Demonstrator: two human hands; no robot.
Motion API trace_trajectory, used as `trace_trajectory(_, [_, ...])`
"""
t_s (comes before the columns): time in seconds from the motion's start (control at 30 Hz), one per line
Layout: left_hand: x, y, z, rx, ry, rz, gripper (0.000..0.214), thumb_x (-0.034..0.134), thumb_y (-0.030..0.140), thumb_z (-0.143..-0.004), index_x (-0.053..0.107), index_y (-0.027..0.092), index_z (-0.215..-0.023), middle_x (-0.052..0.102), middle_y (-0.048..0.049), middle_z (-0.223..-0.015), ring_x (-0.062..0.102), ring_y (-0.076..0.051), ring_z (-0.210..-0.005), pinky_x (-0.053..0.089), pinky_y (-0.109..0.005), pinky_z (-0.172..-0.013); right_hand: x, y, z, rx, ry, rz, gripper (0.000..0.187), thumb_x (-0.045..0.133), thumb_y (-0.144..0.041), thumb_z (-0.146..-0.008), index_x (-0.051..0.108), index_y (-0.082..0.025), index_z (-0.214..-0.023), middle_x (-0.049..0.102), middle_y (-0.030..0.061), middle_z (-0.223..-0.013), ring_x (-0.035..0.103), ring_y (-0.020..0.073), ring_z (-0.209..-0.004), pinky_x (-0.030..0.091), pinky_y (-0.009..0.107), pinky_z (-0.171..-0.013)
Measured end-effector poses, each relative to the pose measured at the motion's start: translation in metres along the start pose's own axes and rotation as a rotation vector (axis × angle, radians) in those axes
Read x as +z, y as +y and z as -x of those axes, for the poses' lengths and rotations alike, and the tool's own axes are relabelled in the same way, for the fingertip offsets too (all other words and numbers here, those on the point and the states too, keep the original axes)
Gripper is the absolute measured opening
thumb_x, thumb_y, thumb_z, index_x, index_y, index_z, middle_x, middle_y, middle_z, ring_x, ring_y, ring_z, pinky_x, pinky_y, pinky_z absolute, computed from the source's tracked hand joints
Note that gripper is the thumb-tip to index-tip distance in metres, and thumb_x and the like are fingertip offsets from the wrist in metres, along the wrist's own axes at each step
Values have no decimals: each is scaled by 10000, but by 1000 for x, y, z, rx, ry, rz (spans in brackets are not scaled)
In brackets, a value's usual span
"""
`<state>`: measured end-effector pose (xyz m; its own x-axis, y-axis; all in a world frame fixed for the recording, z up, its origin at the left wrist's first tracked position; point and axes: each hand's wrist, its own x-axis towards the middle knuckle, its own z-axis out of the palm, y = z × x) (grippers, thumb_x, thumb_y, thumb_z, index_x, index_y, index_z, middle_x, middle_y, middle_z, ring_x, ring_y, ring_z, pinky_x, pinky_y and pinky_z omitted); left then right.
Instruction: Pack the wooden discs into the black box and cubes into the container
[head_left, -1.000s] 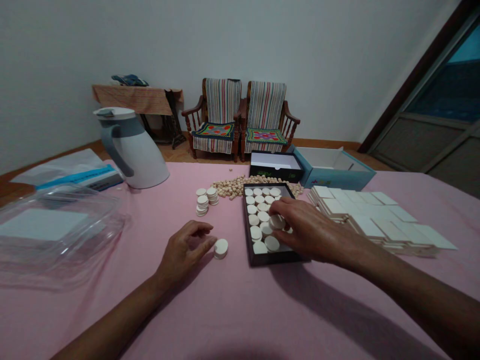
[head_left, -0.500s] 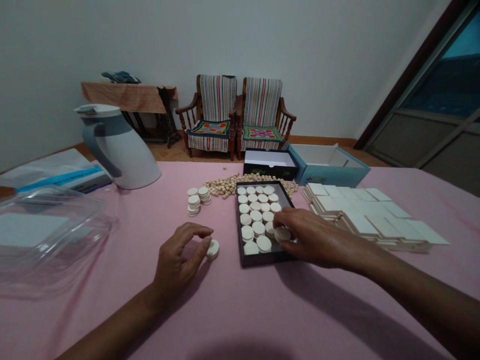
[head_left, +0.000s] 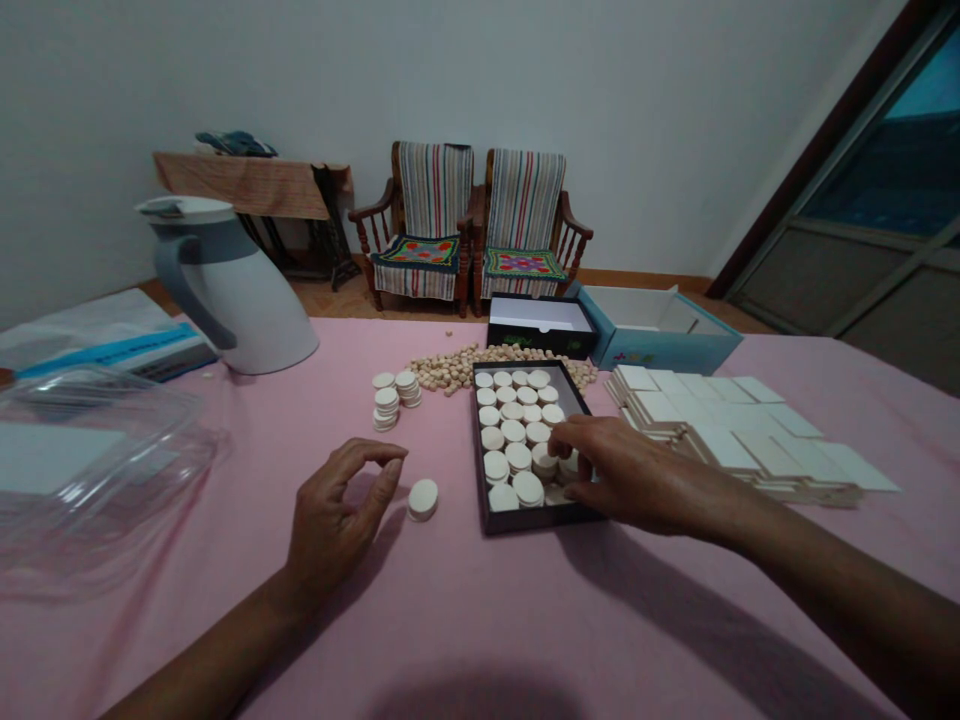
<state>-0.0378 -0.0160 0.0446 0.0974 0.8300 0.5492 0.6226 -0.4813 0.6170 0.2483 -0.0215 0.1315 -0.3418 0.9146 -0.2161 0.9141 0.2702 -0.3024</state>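
My left hand is held over the pink tablecloth with thumb and index finger apart and nothing between them. Just right of it lies a short stack of round wooden discs. My right hand reaches into the front right of a black tray, its thumb and fingers apart around a wooden disc that they partly hide. Stacks of pale discs fill the tray in rows. More stacked discs stand left of the tray.
Small wooden pieces are heaped behind the tray. Square wooden tiles are stacked at right. A black box and a blue box stand behind. At left are a white jug and a clear plastic container.
My left hand has drawn back left, away from the small disc stack. The disc that was in my right fingers now sits in the tray, and those fingers have spread.
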Motion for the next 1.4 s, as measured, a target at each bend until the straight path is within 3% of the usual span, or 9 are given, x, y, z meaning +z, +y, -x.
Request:
trace_trajectory(0.23, [0,-1,1,-5,-23,5,151,538,315,-881,625,192,-884,645,-11,-859,608,-149,-818,468,-251,-746,-13,8,6,-23,62,13,182,475,-195,-861,657,-186,-848,642,36,-742,540,133,-640,329,249,-573])
trace_trajectory(0.33, [2,-2,2,-28,-43,9,141,548,308,-876,623,190,-896,633,-12,-865,600,-145,-810,467,-249,-743,-17,7,13,-33,-34,44,355,380,-361,-944,619,-188,-746,600,30,-655,501,134,-576,309,270,-550])
trace_trajectory(0.5, [4,-7,3,-74,-82,10,144,556,310,-868,617,187,-910,620,-16,-874,593,-144,-798,472,-252,-737,-9,3,18,-76,-162,-3,493,230,-509,-971,594,-201,-843,630,60,-766,572,183,-696,389,313,-641])
trace_trajectory(0.7, [5,-13,0,-64,-318,2,255,622,364,-808,601,192,-995,623,-15,-872,586,-137,-745,477,-250,-677,8,1,17,-104,-183,9,451,256,-498,-966,583,-192,-915,635,82,-792,598,220,-720,423,349,-652])
trace_trajectory(0.93, [10,-11,1,-77,-518,-123,372,686,371,-721,576,205,-1035,627,-6,-838,561,-130,-645,448,-238,-565,5,7,19,-101,-208,-169,399,333,-518,-949,581,-205,-950,640,64,-839,599,187,-752,441,304,-655])
trace_trajectory(1.03, [12,-13,2,-40,-520,-143,351,671,345,-743,580,210,-1053,636,-22,-888,573,-134,-665,456,-241,-579,-1,16,21,-54,-102,-163,376,374,-493,-945,617,-213,-884,642,46,-775,594,172,-707,430,286,-624])
trace_trajectory(1.17, [14,-15,1,24,-518,-129,359,642,330,-782,576,220,-1118,641,-41,-947,593,-146,-718,473,-246,-608,-8,32,25,-58,162,-233,354,430,-481,-930,652,-215,-854,663,32,-764,607,158,-696,448,275,-634])
trace_trajectory(1.27, [16,-15,0,51,-539,-112,253,588,299,-827,597,215,-1065,640,-46,-937,603,-152,-766,481,-248,-655,-4,44,25,-39,326,-359,354,457,-481,-920,667,-207,-844,684,41,-808,630,160,-734,471,275,-655])
trace_trajectory(1.4, [16,-12,-3,5,-591,-128,174,558,280,-838,608,208,-988,631,-39,-879,582,-136,-700,460,-238,-625,8,57,21,17,402,-460,360,440,-464,-932,659,-203,-816,688,43,-804,640,158,-751,484,284,-684])
